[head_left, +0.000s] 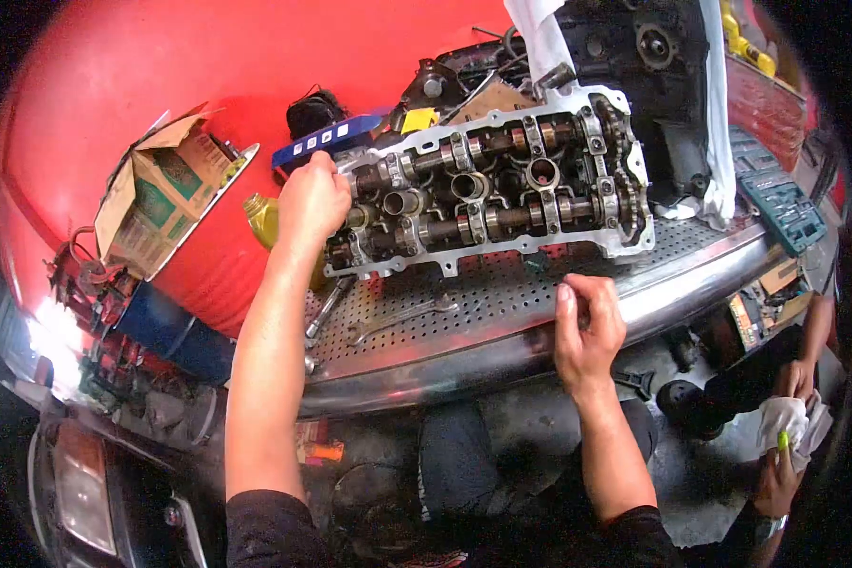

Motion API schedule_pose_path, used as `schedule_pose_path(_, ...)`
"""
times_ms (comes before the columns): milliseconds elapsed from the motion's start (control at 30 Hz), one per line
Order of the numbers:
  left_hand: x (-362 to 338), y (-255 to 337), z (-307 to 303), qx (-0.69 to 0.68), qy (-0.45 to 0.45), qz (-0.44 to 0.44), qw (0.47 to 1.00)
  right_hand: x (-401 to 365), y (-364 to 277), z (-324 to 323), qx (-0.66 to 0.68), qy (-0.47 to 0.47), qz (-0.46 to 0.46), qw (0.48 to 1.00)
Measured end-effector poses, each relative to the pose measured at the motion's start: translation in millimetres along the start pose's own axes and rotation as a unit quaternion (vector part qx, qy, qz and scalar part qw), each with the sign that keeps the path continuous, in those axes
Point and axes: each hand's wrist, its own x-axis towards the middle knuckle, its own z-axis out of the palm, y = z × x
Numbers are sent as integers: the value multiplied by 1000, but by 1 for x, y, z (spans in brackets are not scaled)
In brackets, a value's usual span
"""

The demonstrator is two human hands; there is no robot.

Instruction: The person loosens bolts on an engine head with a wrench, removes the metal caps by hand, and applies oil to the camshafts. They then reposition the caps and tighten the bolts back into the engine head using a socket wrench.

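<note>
A metal cylinder head [502, 220] with camshafts and a timing chain at its right end rests on the perforated metal bench [483, 327]. My left hand [314, 201] is at its left end, fingers curled against the upper left corner beside a blue box [324, 139]; whatever its fingertips grip is hidden. My right hand [590, 331] hangs in front of the bench edge, below the cylinder head and apart from it, with the fingers curled in and nothing visible in them. Wrenches [402, 315] lie on the bench between my hands.
A cardboard box [170, 189] stands at the left near a yellow bottle [261, 220]. Behind the cylinder head is a dark engine part [661, 104] with white cloth. A teal tool case [784, 204] lies at the right. Another person's hands [781, 473] hold a white cloth [786, 424] at lower right.
</note>
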Motion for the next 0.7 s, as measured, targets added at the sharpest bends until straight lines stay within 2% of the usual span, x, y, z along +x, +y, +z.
schedule_pose_path(33,-2,3,-1,42,15,17,999,4,0,-3,-5,1,0,1000)
schedule_pose_path(167,2,-7,-1,50,-28,-14,998,19,-4,-19,-56,-21,10,998)
schedule_pose_path(267,-9,0,-7,15,28,-24,999,32,13,-26,-91,1,40,995)
schedule_pose_path(300,-13,-6,2,-6,107,54,993,44,15,-26,-110,11,41,993)
schedule_pose_path(400,-3,-11,5,7,-14,-3,1000,80,18,-25,-144,2,85,986)
schedule_pose_path(533,-6,-13,-1,-25,-9,-2,1000,112,18,-32,-256,5,45,966)
schedule_pose_path(667,-39,-10,-12,-86,66,-100,989,127,17,-38,-249,-43,55,966)
schedule_pose_path(700,-56,-14,-11,-142,103,-100,979,129,13,-38,-243,-48,64,967)
